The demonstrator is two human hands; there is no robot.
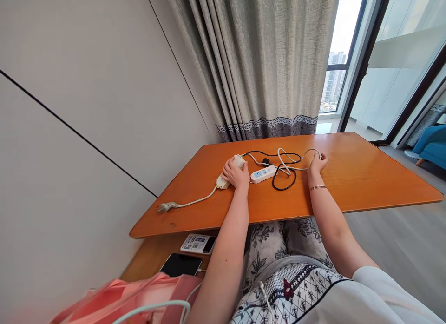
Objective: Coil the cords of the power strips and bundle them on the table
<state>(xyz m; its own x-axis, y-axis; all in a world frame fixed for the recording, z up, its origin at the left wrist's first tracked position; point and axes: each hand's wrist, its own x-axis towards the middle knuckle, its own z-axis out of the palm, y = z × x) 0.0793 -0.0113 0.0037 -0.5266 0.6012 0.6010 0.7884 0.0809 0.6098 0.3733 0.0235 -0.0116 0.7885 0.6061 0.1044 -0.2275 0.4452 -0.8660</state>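
My left hand [237,174] is closed around a cream power strip [222,182] on the left half of the table. A white block [239,161] shows at the strip's far end, beside my fingers. From its near end a pale cord runs left to a plug [168,206]. To the right of that hand lies a smaller white power strip [264,174] with blue-marked sockets. My right hand [318,162] pinches a looped white cable [306,151]. Between the hands, a black cable [285,189] tangles with the white one, near a black plug [266,162].
The orange wooden table [376,184] has its near edge over my lap. Lower left, a black-screened phone [181,264] and a white device [198,243] rest on a wooden surface beside a pink bag [139,296]. A curtain [272,63] hangs behind the table.
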